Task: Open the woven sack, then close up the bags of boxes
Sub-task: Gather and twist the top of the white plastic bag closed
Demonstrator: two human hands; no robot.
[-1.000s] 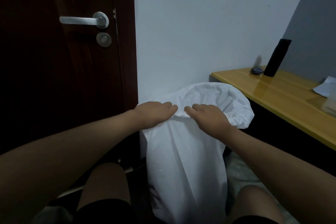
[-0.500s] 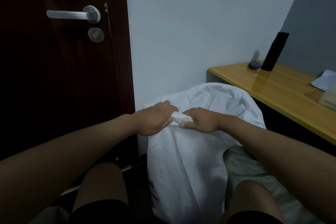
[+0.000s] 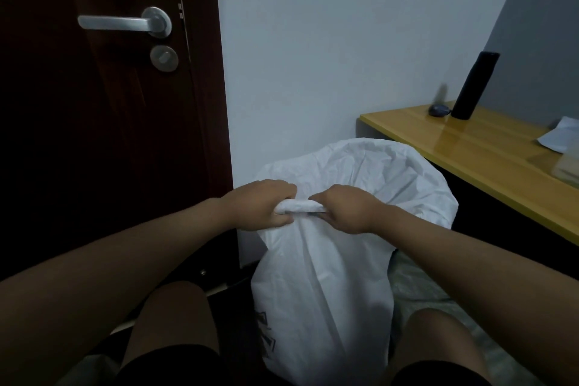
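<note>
Hands, left [image 3: 266, 205] and right [image 3: 344, 211], grip the rolled rim of the white sack [image 3: 322, 288]; opening seems underway, bags not yet visible.

arms: bare, no sleeves | legs: black shorts [image 3: 169, 365], bare knees

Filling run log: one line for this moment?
left hand: grips rolled edge | right hand: grips same | white sack: upright

Dark door [image 3: 103, 135], white wall [image 3: 329, 56], yellow desk [image 3: 488, 150]
</note>
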